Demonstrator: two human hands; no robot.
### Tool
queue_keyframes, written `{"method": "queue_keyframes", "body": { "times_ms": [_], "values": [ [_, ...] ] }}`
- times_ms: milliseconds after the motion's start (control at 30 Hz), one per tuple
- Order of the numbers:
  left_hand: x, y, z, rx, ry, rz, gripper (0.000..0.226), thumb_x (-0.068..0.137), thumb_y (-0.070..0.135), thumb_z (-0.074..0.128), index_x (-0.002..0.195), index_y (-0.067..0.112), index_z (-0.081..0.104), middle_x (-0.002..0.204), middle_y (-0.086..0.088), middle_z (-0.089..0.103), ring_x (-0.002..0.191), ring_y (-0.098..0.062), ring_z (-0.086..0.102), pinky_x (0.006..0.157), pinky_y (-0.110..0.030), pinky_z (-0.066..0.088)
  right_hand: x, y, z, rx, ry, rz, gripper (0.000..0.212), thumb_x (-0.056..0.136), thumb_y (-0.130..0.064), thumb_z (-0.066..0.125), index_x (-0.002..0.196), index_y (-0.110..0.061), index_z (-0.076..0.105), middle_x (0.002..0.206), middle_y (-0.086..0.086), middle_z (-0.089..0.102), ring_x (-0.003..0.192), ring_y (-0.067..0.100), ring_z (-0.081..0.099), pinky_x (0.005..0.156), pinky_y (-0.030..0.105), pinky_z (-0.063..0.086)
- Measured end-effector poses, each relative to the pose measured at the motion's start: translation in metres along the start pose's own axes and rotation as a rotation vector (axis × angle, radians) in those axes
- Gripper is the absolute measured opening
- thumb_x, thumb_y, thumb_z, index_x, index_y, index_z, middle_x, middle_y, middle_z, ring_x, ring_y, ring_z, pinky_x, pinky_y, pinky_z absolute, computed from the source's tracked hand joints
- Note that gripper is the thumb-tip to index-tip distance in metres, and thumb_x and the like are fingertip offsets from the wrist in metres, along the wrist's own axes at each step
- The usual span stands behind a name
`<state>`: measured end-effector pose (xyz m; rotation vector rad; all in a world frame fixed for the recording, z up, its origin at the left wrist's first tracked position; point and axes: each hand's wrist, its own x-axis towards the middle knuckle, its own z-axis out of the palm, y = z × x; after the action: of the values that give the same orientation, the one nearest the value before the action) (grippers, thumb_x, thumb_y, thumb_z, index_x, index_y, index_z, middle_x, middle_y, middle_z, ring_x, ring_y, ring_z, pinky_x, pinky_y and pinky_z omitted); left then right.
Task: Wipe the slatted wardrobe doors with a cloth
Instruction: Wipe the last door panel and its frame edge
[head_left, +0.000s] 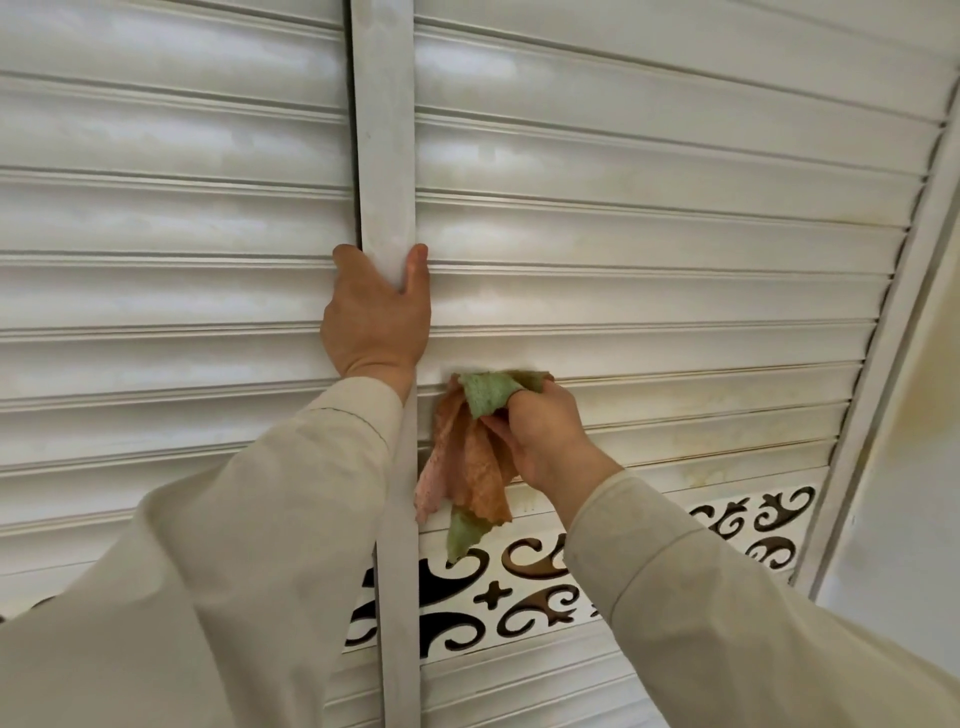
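slatted doors (649, 291): glossy white, smudged | cloth (478, 462): soft, textured fabric

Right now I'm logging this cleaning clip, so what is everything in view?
Slatted wardrobe doors: two, white, filling the view.
Upright stile: one, white, between the doors.
Cut-out scroll panel: one, white with dark openings, below the slats.
Side frame: one, white, at the right edge.
Cloth: one, green, orange and pink, pressed on a right-door slat, its tail hanging down.
Left hand: grips the stile.
Right hand: holds the cloth.
Sleeves: two, cream.
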<state>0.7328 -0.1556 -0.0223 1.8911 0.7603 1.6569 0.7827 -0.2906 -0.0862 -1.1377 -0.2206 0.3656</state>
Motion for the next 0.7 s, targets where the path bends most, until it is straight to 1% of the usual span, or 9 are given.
{"method": "queue_keyframes", "body": {
  "times_ms": [100,167,200,300,400,500,567,633,700],
  "values": [
    [0.001,0.001,0.001,0.008,0.012,-0.004,0.06,0.09,0.068,0.046,0.108,0.011,0.04,0.097,-0.009,0.064,0.091,-0.041,0.062,0.073,-0.04,0.042,0.001,0.003,-0.001,-0.049,0.0,-0.014,0.031,0.092,0.01,0.049,0.111,-0.009,0.065,0.103,0.018,0.07,0.089,0.031,0.07,0.077,0.041,0.061],
    [0.002,0.001,0.001,0.01,0.016,0.0,0.06,0.089,0.069,0.046,0.108,0.012,0.04,0.099,-0.011,0.065,0.092,-0.041,0.062,0.076,-0.042,0.046,-0.001,0.004,0.001,-0.067,-0.004,0.01,0.031,0.089,0.002,0.052,0.112,-0.012,0.069,0.103,0.019,0.072,0.09,0.034,0.071,0.081,0.049,0.06],
    [0.002,0.001,0.001,0.011,0.019,0.001,0.06,0.089,0.069,0.046,0.108,0.012,0.04,0.099,-0.011,0.065,0.092,-0.042,0.062,0.076,-0.043,0.046,-0.001,0.004,0.0,-0.043,0.004,0.029,0.028,0.089,-0.003,0.052,0.108,-0.011,0.071,0.099,0.019,0.073,0.089,0.035,0.071,0.081,0.05,0.059],
    [0.001,0.001,0.001,0.005,0.02,0.002,0.061,0.089,0.068,0.046,0.108,0.011,0.04,0.098,-0.01,0.065,0.091,-0.041,0.062,0.076,-0.043,0.046,-0.005,-0.001,-0.005,0.076,-0.03,0.059,0.024,0.093,-0.013,0.046,0.087,-0.007,0.069,0.083,0.013,0.069,0.075,0.027,0.067,0.069,0.037,0.057],
    [0.001,0.001,0.001,0.007,0.019,0.004,0.06,0.09,0.068,0.047,0.109,0.011,0.04,0.1,-0.011,0.065,0.092,-0.041,0.061,0.075,-0.043,0.044,-0.005,-0.002,-0.008,0.037,-0.1,0.028,0.025,0.092,-0.029,0.057,0.099,-0.007,0.067,0.092,0.013,0.069,0.083,0.027,0.067,0.072,0.038,0.058],
    [0.001,0.001,0.001,0.012,0.019,0.005,0.061,0.089,0.069,0.046,0.109,0.011,0.04,0.101,-0.012,0.065,0.092,-0.041,0.061,0.077,-0.044,0.047,-0.001,0.007,-0.005,-0.149,-0.098,-0.075,0.028,0.082,-0.025,0.074,0.106,-0.012,0.068,0.102,0.013,0.072,0.096,0.032,0.069,0.087,0.05,0.058],
    [0.0,0.001,0.001,0.006,0.018,0.007,0.061,0.089,0.069,0.046,0.108,0.011,0.04,0.1,-0.011,0.065,0.092,-0.041,0.062,0.078,-0.045,0.048,0.003,0.011,-0.005,-0.22,-0.057,-0.11,0.029,0.075,-0.024,0.076,0.103,-0.015,0.071,0.1,0.011,0.074,0.095,0.032,0.07,0.087,0.052,0.057],
    [0.0,0.001,0.001,0.002,0.018,0.004,0.061,0.089,0.069,0.046,0.107,0.012,0.04,0.099,-0.011,0.065,0.092,-0.041,0.062,0.078,-0.044,0.048,0.007,0.013,-0.007,-0.216,0.003,-0.111,0.017,0.081,-0.016,0.076,0.097,-0.013,0.071,0.096,0.011,0.074,0.091,0.031,0.071,0.083,0.05,0.059],
    [0.0,0.001,0.001,0.004,0.014,0.001,0.06,0.089,0.068,0.047,0.107,0.012,0.04,0.1,-0.011,0.065,0.092,-0.041,0.061,0.076,-0.043,0.046,0.011,0.012,-0.009,-0.178,0.049,-0.094,0.011,0.084,-0.011,0.077,0.093,-0.011,0.072,0.095,0.012,0.072,0.088,0.029,0.071,0.076,0.044,0.061]
  ]
}}
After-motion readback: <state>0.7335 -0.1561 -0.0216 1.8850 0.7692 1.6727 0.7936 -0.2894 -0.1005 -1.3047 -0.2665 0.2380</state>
